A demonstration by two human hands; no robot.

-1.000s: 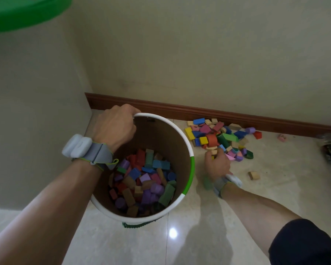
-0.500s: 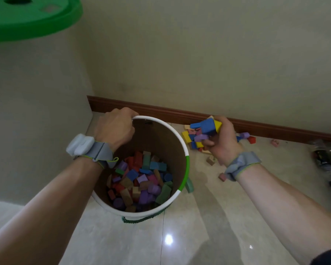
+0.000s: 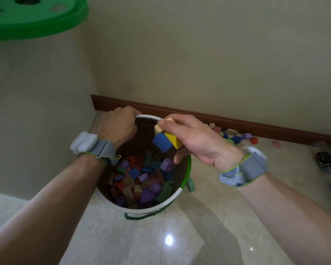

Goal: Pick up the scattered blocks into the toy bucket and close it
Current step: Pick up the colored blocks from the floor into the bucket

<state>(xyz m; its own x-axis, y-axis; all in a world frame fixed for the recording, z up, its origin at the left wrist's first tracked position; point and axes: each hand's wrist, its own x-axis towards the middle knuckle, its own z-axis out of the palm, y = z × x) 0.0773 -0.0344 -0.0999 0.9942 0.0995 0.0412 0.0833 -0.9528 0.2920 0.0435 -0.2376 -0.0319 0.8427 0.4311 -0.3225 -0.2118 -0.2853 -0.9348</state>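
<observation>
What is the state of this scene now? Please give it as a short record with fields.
left hand: grips far rim of toy bucket
right hand: above bucket opening, grip shut on handful of blocks (blue, yellow, tan visible)
bucket contents: many coloured blocks, not full
lid: green, off the bucket, top left on a raised surface
blocks on floor: a few left by the baseboard
green block: on floor beside bucket
</observation>
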